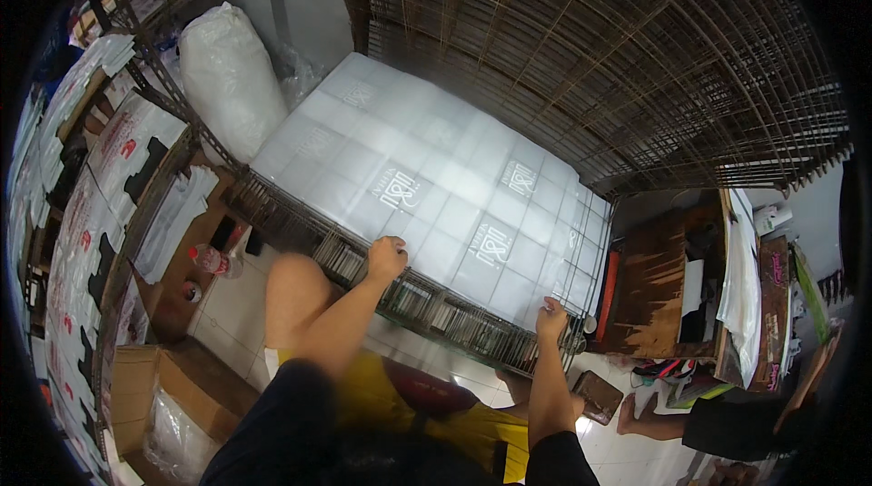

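Observation:
A translucent plastic sheet [436,213] printed with white designs lies flat across a wire shelf of a drying rack [463,322]. Along its near edge, my left hand [388,257] is closed, with fingers curled in a pinch on the sheet. My right hand [550,320] pinches the sheet close to its near right corner. The fingertips of both hands are partly hidden. Through the sheet, the grid of wires below shows. Several more wire shelves are stacked under this one.
Raised wire shelves [581,50] tilt up behind the sheet. A stuffed white sack [229,77] stands at the far left, above stacks of printed sheets [82,286]. A cardboard box [173,404] and a bottle [209,259] sit lower left. At right are a wooden cabinet [640,291] and another person's leg [658,427].

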`<act>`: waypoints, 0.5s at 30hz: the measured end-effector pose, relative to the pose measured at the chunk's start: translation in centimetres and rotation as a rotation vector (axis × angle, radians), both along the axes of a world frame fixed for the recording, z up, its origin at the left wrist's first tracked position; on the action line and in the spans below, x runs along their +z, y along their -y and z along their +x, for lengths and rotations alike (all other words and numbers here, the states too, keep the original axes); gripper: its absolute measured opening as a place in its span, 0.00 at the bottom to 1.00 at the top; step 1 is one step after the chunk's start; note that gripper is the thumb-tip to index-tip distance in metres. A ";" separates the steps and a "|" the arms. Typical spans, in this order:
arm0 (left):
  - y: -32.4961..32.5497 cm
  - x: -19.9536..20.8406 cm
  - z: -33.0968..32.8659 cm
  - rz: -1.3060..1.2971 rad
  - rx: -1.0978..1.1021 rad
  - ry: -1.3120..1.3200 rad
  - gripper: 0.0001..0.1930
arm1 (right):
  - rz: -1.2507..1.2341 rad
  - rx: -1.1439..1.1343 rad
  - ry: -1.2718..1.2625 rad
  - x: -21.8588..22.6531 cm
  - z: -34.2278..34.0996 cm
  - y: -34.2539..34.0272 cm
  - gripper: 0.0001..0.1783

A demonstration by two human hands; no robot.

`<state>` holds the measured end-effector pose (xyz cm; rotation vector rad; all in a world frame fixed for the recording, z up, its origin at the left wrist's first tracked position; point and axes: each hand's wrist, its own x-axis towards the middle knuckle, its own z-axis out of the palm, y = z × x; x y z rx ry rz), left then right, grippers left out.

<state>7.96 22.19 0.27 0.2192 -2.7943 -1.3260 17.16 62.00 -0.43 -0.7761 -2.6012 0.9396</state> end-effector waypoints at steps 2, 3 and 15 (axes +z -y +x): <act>-0.2 0.2 0.0 0.004 -0.002 -0.006 0.11 | 0.005 -0.007 -0.010 -0.6 0.1 -0.5 0.16; -0.2 0.3 0.1 -0.012 -0.003 0.001 0.11 | 0.030 0.000 -0.014 -0.5 0.2 -0.4 0.16; -0.3 -0.3 0.2 -0.115 -0.032 0.022 0.12 | 0.021 -0.046 0.059 -0.1 0.1 0.0 0.14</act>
